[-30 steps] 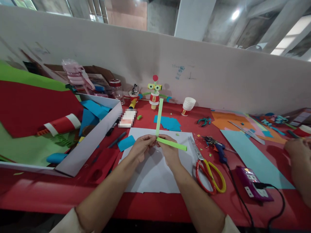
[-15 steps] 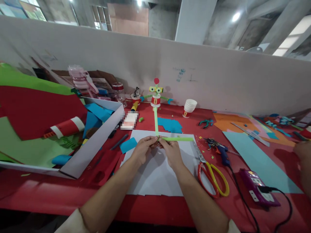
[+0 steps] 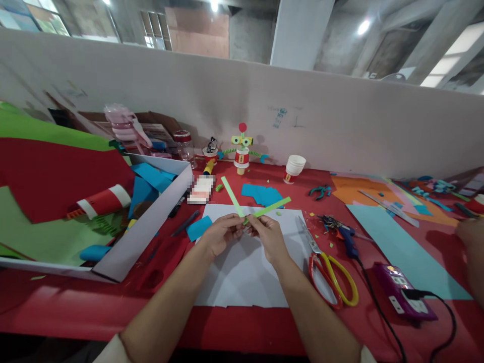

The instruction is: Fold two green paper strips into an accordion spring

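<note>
Two light green paper strips (image 3: pixel 273 205) meet at their near ends between my fingertips and spread in a V. My left hand (image 3: pixel 224 234) pinches the joint from the left, by the strip that leans up and left. From the right, my right hand (image 3: pixel 267 236) pinches the same joint, by the strip slanting up and right. Fingers partly hide how the ends overlap. Both hands are over white paper sheets (image 3: pixel 245 282). Beyond them stands a paper-cup robot figure (image 3: pixel 242 157) with green folded spring arms and a yellow eye piece.
Scissors (image 3: pixel 327 277) with red and yellow handles lie right of the sheets, near a blue glue gun (image 3: pixel 346 239) and a purple power socket (image 3: pixel 404 292). A white box (image 3: pixel 147 227) of paper stands left. Stacked paper cups (image 3: pixel 295 167) are behind. Another person's hand (image 3: pixel 471 237) shows at right.
The right-hand strip has swung from pointing down-right, through level, to up-right. The other strip has tipped from upright to leaning left. Both hands keep pinching the joint.
</note>
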`<state>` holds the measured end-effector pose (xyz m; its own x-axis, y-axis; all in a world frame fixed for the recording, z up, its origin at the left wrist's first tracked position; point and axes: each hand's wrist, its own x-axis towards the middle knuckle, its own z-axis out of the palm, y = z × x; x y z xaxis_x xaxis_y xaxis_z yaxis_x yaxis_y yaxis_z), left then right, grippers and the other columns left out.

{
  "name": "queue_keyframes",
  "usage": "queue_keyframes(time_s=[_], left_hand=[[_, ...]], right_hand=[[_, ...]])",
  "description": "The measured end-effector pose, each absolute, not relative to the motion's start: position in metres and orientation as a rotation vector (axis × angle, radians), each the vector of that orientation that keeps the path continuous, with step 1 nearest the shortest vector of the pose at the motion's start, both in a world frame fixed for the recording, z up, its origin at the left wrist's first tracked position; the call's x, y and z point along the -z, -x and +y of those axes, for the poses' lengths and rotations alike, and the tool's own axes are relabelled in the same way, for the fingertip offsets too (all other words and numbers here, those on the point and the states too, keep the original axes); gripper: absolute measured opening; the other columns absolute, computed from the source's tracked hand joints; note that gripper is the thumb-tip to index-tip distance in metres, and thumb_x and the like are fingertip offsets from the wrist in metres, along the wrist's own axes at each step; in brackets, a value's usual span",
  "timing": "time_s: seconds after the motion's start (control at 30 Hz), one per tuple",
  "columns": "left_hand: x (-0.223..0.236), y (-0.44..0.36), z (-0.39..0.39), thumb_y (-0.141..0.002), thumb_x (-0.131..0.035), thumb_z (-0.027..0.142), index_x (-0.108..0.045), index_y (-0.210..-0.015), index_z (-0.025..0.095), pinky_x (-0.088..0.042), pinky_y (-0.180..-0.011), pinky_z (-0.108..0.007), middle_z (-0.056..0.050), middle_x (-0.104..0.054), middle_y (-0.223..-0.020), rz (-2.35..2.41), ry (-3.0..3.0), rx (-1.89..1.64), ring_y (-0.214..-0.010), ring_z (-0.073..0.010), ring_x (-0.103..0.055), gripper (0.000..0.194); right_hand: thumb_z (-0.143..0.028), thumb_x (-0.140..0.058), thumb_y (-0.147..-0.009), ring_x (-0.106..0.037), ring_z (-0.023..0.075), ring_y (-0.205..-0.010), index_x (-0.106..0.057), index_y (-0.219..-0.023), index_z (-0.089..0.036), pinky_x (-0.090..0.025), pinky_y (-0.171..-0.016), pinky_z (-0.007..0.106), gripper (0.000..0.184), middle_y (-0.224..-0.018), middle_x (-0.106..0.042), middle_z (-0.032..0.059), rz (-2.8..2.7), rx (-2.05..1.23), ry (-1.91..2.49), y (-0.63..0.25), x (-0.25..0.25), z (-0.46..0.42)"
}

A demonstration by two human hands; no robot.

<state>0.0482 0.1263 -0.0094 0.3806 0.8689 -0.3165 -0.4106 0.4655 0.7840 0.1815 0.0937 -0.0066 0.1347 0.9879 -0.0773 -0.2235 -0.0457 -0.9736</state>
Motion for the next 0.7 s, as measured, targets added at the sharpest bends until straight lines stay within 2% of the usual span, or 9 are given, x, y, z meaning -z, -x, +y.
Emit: queue_keyframes(time_s=[0.17, 0.33, 0.4, 0.5, 0.57, 0.7], left_hand=[[0.0096, -0.0507, 0.1241, -0.058, -0.078, 0.015, -0.069, -0.067, 0.014, -0.047, -0.062, -0.021, -0.001, -0.061, -0.061, 0.823, -0.687, -0.905, -0.06, -0.0094, -0.057, 0.014], [0.0097, -0.0538, 0.1217, -0.059, -0.078, 0.017, -0.072, -0.084, 0.014, -0.046, -0.061, -0.021, -0.004, -0.067, -0.072, 0.823, -0.745, -0.974, -0.063, -0.0101, -0.058, 0.025], [0.0088, -0.0544, 0.1218, -0.058, -0.078, 0.017, -0.071, -0.084, 0.015, -0.045, -0.059, -0.02, -0.003, -0.067, -0.072, 0.833, -0.701, -1.043, -0.062, -0.0095, -0.058, 0.027], [0.0071, -0.0542, 0.1225, -0.057, -0.078, 0.013, -0.07, -0.088, 0.017, -0.044, -0.057, -0.019, 0.001, -0.064, -0.066, 0.837, -0.618, -1.088, -0.057, -0.007, -0.054, 0.033], [0.0067, -0.0535, 0.1226, -0.058, -0.077, 0.013, -0.069, -0.093, 0.018, -0.043, -0.056, -0.019, 0.002, -0.062, -0.064, 0.816, -0.6, -1.065, -0.054, -0.0065, -0.052, 0.036], [0.0074, -0.053, 0.1218, -0.06, -0.074, 0.013, -0.068, -0.094, 0.017, -0.044, -0.054, -0.02, 0.001, -0.063, -0.066, 0.756, -0.616, -0.999, -0.053, -0.0076, -0.053, 0.035]], right_hand=[[-0.042, -0.066, -0.073, -0.049, 0.0096, -0.051, -0.064, -0.061, -0.017, -0.038, -0.053, 0.023, 0.028, -0.053, -0.057, -0.0026, -0.979, -1.187, 1.168, -0.1851, 0.0099, 0.0942], [-0.046, -0.06, -0.077, -0.051, 0.0103, -0.053, -0.066, -0.067, -0.017, -0.04, -0.053, 0.023, 0.031, -0.058, -0.059, -0.0009, -0.968, -1.159, 1.166, -0.1858, 0.0116, 0.0951], [-0.044, -0.06, -0.077, -0.053, 0.0108, -0.056, -0.067, -0.075, -0.018, -0.041, -0.054, 0.023, 0.027, -0.066, -0.061, -0.0002, -1.002, -1.134, 1.16, -0.1848, 0.0117, 0.0949], [-0.033, -0.069, -0.069, -0.054, 0.0112, -0.06, -0.068, -0.087, -0.021, -0.043, -0.057, 0.023, 0.022, -0.079, -0.062, 0.0002, -1.136, -1.024, 1.173, -0.1828, 0.0119, 0.0937], [-0.029, -0.07, -0.069, -0.055, 0.0123, -0.063, -0.069, -0.086, -0.022, -0.044, -0.059, 0.024, 0.019, -0.083, -0.061, 0.001, -1.236, -0.886, 1.184, -0.1817, 0.0116, 0.0924], [-0.027, -0.062, -0.076, -0.056, 0.0154, -0.068, -0.069, -0.081, -0.024, -0.046, -0.063, 0.027, 0.009, -0.079, -0.06, 0.0019, -1.368, -0.697, 1.18, -0.1816, 0.0093, 0.089]])
